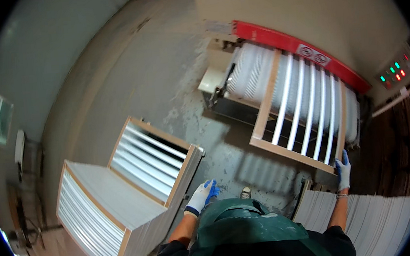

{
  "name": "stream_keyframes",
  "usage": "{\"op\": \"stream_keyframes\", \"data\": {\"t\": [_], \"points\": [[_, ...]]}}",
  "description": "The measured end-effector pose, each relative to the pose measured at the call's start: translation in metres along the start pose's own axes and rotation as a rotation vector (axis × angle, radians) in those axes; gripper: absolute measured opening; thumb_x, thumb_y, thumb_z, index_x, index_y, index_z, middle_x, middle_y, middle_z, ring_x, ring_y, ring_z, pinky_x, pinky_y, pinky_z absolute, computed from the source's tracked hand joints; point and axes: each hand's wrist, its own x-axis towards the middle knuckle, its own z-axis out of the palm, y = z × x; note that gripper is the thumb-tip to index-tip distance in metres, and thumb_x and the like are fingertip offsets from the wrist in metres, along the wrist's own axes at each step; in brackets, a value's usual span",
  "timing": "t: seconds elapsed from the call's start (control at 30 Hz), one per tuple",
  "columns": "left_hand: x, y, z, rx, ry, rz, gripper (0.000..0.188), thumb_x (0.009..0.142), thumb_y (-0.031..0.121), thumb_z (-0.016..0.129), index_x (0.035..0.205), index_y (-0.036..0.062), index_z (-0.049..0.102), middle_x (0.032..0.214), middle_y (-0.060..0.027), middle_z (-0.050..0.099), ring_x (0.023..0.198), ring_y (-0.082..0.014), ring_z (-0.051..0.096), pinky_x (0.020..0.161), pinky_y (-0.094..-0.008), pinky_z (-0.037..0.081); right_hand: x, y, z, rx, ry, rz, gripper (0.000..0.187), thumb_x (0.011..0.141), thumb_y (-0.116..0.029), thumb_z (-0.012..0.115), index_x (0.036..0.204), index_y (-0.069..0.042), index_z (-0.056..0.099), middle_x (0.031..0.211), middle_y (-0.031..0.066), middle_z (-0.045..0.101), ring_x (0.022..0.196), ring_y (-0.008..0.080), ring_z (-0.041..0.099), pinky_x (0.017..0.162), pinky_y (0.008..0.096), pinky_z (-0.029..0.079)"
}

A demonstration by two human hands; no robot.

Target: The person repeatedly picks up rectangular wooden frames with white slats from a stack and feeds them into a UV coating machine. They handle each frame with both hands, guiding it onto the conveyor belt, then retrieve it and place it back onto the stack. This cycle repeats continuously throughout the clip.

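Observation:
A slatted frame (292,148) with tan edges and several white slats lies tilted on a white mesh conveyor belt (253,70), its near end jutting out over the floor. My right hand (344,172), in a white and blue glove, grips that frame's near right corner. My left hand (202,195), gloved the same way, hangs free with its fingers apart and holds nothing. Just left of it stands a stack of similar slatted frames (182,178), with another stack (93,220) beside it.
The belt runs under a red bar (300,51) on a large beige machine (301,2). A control panel with lit digits (395,72) is at right. Stacked white panels (354,217) stand near my right arm. My shoe (245,192) shows on the grey floor (137,80).

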Motion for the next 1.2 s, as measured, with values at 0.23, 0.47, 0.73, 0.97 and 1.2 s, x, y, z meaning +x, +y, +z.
{"op": "stream_keyframes", "data": {"t": [0.23,0.47,0.73,0.97,1.2], "points": [[-0.006,-0.081,-0.096,0.365,0.087,0.154,0.058,0.093,0.024,0.062,0.142,0.0002,0.045,0.124,-0.0237,0.061,0.116,-0.037,0.058,0.102,-0.0395,0.046,-0.009,0.142,-0.033,0.96,-0.738,0.074,0.048,0.1,-0.046,0.047,0.136,-0.015,0.057,0.121,-0.0038,0.068,0.107,0.0188,0.059,0.089,0.0289,0.045],[-0.012,-0.195,-0.167,0.742,0.43,0.177,0.061,0.092,0.0,0.052,0.15,0.012,0.037,0.109,-0.0195,0.064,0.102,-0.036,0.064,0.089,-0.0409,0.052,-0.066,0.189,0.402,-0.261,-0.71,0.597,0.023,0.086,-0.022,0.075,0.097,-0.006,0.064,0.077,0.0077,0.062,0.063,0.0239,0.061,0.057,0.0414,0.051],[0.019,-0.293,-0.226,-0.589,0.76,-0.297,0.044,0.098,0.01,0.051,0.142,0.0133,0.05,0.107,-0.0175,0.062,0.092,-0.0269,0.063,0.088,-0.0386,0.051,-0.101,0.048,0.801,-1.052,-1.119,-0.357,0.071,0.075,-0.037,0.079,0.13,-0.001,0.052,0.122,0.0209,0.065,0.116,0.0356,0.062,0.1,0.0397,0.048],[0.006,-0.247,-0.224,-0.283,0.857,-0.139,0.038,0.094,0.038,0.064,0.117,0.0082,0.062,0.092,-0.0068,0.06,0.082,-0.0164,0.059,0.073,-0.0273,0.047,-0.086,0.07,0.83,-1.25,-1.165,-0.451,0.051,0.075,-0.027,0.076,0.113,0.0,0.054,0.11,0.0247,0.068,0.108,0.0375,0.065,0.095,0.0424,0.051],[0.003,-0.261,-0.28,0.253,0.781,0.108,0.068,0.089,0.045,0.071,0.133,-0.0037,0.053,0.108,-0.0162,0.066,0.095,-0.0282,0.066,0.082,-0.0357,0.051,-0.102,0.017,0.81,-1.235,-1.114,-0.271,0.054,0.068,-0.03,0.082,0.11,-0.003,0.062,0.113,0.0208,0.068,0.11,0.0363,0.064,0.096,0.0409,0.051]]}}
